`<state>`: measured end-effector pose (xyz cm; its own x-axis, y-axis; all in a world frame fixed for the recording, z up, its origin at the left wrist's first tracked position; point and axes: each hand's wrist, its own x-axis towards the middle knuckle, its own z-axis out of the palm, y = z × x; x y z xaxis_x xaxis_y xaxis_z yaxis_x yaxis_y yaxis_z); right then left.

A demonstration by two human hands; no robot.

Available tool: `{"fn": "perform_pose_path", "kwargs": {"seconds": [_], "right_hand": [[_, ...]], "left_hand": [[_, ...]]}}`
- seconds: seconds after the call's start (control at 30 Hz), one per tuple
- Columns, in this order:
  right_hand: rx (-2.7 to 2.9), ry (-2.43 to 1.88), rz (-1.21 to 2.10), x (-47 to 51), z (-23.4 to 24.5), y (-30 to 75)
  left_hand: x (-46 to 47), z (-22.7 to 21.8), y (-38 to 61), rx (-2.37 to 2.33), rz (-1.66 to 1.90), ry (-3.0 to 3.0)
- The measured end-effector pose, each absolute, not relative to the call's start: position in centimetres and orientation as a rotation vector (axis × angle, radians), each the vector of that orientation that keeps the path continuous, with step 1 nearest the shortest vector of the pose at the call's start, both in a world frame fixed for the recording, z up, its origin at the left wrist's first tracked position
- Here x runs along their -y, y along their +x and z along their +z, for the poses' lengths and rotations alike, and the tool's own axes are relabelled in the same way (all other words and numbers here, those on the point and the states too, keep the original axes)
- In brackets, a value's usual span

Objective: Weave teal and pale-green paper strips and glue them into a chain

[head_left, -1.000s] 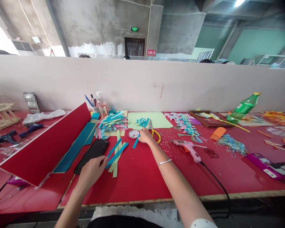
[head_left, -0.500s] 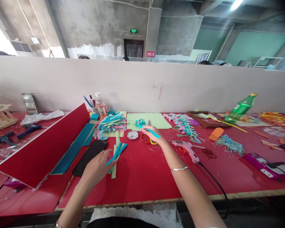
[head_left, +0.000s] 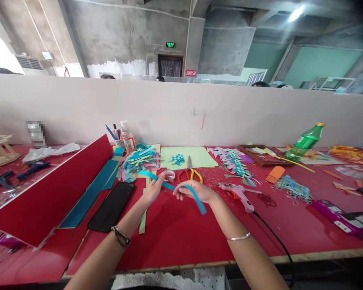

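Tabletop (head_left: 181, 241), red and flecked with tiny scraps, spreads beneath both hands, its rough wooden edge running along the near side. Above it, the left grip (head_left: 154, 188) is closed narrowly on blue paper (head_left: 147, 174), with an end sticking out to its left; the right grip (head_left: 196, 191), fingers bent, also holds blue paper, and a curved tail hangs from it toward the near side. Fingers cover the middle, so I cannot tell whether this is one strip or two. Just beyond the right grip lie scissors (head_left: 189, 162) with red and yellow handles, their blades pointing away onto a pale green sheet (head_left: 204, 156). A small woven piece (head_left: 178, 159) sits on that sheet, beyond the gap between the grips. Past the left grip is a heap of cut strips (head_left: 141, 158); to its left a black phone (head_left: 111, 206) lies flat, and farther left stands a red board (head_left: 57, 189). Right of the right grip rests a pink glue gun (head_left: 238, 194). Well beyond both grips, a pale partition (head_left: 151, 106) crosses the room, with rough concrete walls (head_left: 127, 32), a dark door (head_left: 170, 66), a lit exit sign (head_left: 170, 44) and, upper right, a ceiling lamp (head_left: 295, 13).
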<state>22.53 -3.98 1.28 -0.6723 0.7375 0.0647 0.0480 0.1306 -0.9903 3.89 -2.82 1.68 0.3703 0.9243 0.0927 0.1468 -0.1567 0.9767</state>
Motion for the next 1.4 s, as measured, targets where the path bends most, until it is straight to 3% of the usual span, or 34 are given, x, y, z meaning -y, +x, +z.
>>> {"fn": "perform_pose_path", "kwargs": {"seconds": [0.33,0.67,0.87,1.4], "right_hand": [[1.813,-0.96,1.229,3.6,-1.5,21.1],[1.622,-1.076,1.186,3.9,-2.6,20.1],[1.649,-0.962,1.404,4.0,-1.9,20.5],[1.502,-1.053,1.217,3.4,-2.4,21.2]], "left_hand": [[3.5,-1.4,4.3,-0.702,0.82,1.621],[2.8,-2.1,4.1,-1.02,1.041,1.499],[2.5,-2.1,3.8,-1.051,1.139,1.382],[2.4,-1.6,3.1,-1.187,1.304,1.376]]}}
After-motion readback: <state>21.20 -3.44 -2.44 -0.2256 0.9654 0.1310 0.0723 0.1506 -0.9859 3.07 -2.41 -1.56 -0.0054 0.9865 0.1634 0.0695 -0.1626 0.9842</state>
